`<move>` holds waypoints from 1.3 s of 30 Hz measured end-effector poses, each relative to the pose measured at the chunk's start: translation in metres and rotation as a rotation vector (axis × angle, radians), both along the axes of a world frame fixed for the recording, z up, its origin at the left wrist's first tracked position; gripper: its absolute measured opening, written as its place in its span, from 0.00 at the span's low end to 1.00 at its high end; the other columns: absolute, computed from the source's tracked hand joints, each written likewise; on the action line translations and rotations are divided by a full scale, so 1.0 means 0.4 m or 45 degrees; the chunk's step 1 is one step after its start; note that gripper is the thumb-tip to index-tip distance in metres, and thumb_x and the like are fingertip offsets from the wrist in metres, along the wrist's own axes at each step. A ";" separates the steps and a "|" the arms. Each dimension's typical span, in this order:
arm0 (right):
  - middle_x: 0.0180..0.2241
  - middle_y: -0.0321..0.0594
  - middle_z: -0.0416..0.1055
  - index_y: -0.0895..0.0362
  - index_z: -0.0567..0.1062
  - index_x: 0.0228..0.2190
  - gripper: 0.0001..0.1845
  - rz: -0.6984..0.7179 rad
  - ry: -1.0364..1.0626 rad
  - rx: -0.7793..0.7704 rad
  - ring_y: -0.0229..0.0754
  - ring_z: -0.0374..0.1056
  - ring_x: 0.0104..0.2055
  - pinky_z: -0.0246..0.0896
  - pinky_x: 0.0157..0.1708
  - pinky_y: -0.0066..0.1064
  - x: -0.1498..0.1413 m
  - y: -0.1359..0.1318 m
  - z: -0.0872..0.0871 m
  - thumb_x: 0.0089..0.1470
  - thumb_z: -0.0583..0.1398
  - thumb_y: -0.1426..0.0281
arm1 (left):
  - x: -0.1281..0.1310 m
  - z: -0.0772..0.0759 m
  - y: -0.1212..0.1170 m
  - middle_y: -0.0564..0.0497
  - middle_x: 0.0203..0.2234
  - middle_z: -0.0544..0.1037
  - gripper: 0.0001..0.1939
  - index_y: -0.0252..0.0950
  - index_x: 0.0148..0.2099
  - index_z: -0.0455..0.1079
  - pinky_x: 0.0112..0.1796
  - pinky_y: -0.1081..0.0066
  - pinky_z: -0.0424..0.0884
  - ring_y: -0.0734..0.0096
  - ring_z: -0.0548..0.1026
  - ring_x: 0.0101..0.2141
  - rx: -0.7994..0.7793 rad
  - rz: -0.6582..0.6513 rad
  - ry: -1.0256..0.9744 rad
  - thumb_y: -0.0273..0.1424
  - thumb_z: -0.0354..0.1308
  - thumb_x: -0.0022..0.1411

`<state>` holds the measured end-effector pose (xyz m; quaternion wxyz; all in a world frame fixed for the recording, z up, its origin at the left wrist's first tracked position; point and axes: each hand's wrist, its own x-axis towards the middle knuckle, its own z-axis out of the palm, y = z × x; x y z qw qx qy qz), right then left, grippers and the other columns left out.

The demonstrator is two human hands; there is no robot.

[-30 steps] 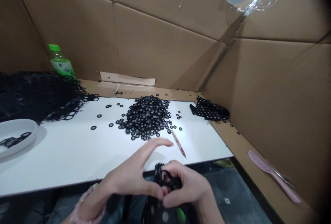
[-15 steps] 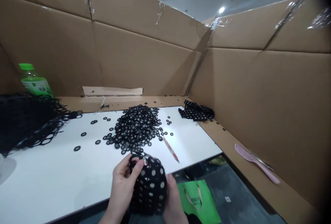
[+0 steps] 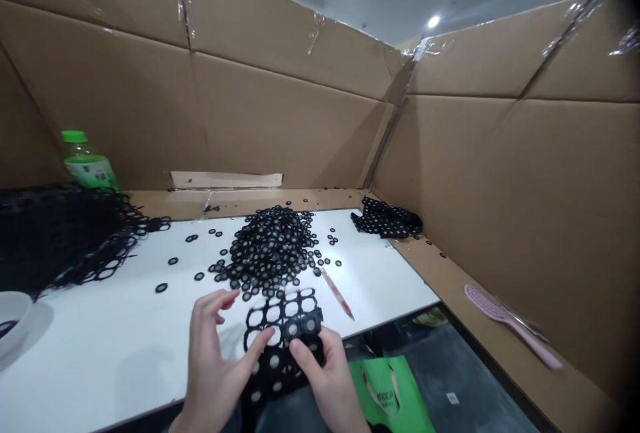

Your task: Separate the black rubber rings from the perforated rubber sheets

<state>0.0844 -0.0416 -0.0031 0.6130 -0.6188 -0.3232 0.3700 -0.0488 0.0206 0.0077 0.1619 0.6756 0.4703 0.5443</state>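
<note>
A black sheet with rows of round cut-outs is at the table's front edge. Its far rows are open holes, while the nearer rows still show pale-centred discs. My right hand pinches the sheet's right side, thumb on top, where a folded strip of discs lies. On the left, my left hand has its fingers spread in the air, its thumb tip resting at the sheet by a hole. Beyond both hands is a heap of small black rings with pale centres, several scattered around it on the white board.
A tangle of black perforated scrap and a green-capped bottle stand left, near a white bowl. Dotted black fabric, a pen and a pink hairbrush are right. A green bag sits below. Cardboard walls enclose the table.
The sheet, bunched up earlier, is now spread flatter with open holes in its far rows. My left fingers have come off it and spread; my right hand has moved onto its top.
</note>
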 end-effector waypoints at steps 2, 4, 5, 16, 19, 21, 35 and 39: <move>0.30 0.42 0.73 0.58 0.75 0.29 0.20 -0.002 -0.072 0.003 0.48 0.67 0.36 0.60 0.38 0.37 -0.003 -0.007 0.008 0.37 0.66 0.57 | -0.011 0.033 -0.001 0.49 0.38 0.69 0.16 0.42 0.44 0.66 0.40 0.68 0.65 0.63 0.68 0.40 0.110 -0.311 0.166 0.33 0.61 0.51; 0.28 0.40 0.72 0.58 0.75 0.28 0.19 0.018 -0.121 0.032 0.45 0.67 0.33 0.61 0.35 0.35 -0.002 -0.013 0.016 0.37 0.66 0.57 | -0.015 0.065 -0.004 0.52 0.36 0.71 0.09 0.43 0.40 0.69 0.40 0.72 0.66 0.68 0.69 0.38 -0.066 -0.707 0.273 0.31 0.59 0.54; 0.27 0.39 0.71 0.58 0.74 0.27 0.18 0.037 -0.139 0.051 0.44 0.66 0.32 0.61 0.34 0.34 -0.002 -0.016 0.019 0.37 0.66 0.57 | -0.016 0.077 -0.006 0.52 0.35 0.72 0.07 0.42 0.38 0.70 0.40 0.73 0.66 0.69 0.70 0.37 -0.223 -0.833 0.280 0.31 0.59 0.55; 0.37 0.41 0.73 0.54 0.77 0.35 0.18 0.633 -0.295 -0.170 0.46 0.66 0.43 0.57 0.44 0.34 0.041 -0.047 0.061 0.48 0.58 0.55 | -0.021 0.074 -0.011 0.55 0.22 0.69 0.07 0.34 0.31 0.68 0.31 0.76 0.66 0.73 0.69 0.26 -0.996 -1.001 -0.051 0.30 0.62 0.48; 0.35 0.40 0.73 0.53 0.77 0.35 0.20 0.572 -0.292 -0.168 0.45 0.66 0.41 0.58 0.43 0.33 0.039 -0.041 0.065 0.48 0.58 0.53 | -0.027 0.063 -0.014 0.52 0.25 0.72 0.09 0.34 0.33 0.69 0.32 0.76 0.67 0.72 0.70 0.28 -0.966 -0.899 -0.104 0.34 0.61 0.51; 0.32 0.40 0.73 0.55 0.78 0.32 0.22 0.435 -0.237 -0.127 0.45 0.67 0.38 0.59 0.41 0.33 0.026 -0.036 0.063 0.45 0.59 0.50 | -0.026 0.053 -0.018 0.50 0.27 0.73 0.11 0.34 0.33 0.70 0.32 0.75 0.68 0.70 0.71 0.29 -0.955 -0.872 -0.213 0.37 0.60 0.52; 0.22 0.36 0.68 0.56 0.72 0.21 0.22 0.284 0.266 -0.110 0.40 0.62 0.26 0.58 0.28 0.30 0.012 -0.032 0.007 0.41 0.60 0.49 | -0.084 0.032 0.160 0.52 0.24 0.71 0.12 0.36 0.33 0.67 0.30 0.73 0.65 0.70 0.70 0.26 -0.335 -0.373 0.176 0.37 0.47 0.62; 0.20 0.35 0.65 0.55 0.69 0.19 0.23 0.297 0.171 -0.119 0.39 0.61 0.24 0.58 0.26 0.29 -0.009 -0.007 -0.010 0.41 0.59 0.47 | -0.017 0.024 0.333 0.49 0.29 0.71 0.09 0.35 0.32 0.66 0.33 0.70 0.63 0.67 0.69 0.30 -0.093 -0.348 0.580 0.31 0.48 0.62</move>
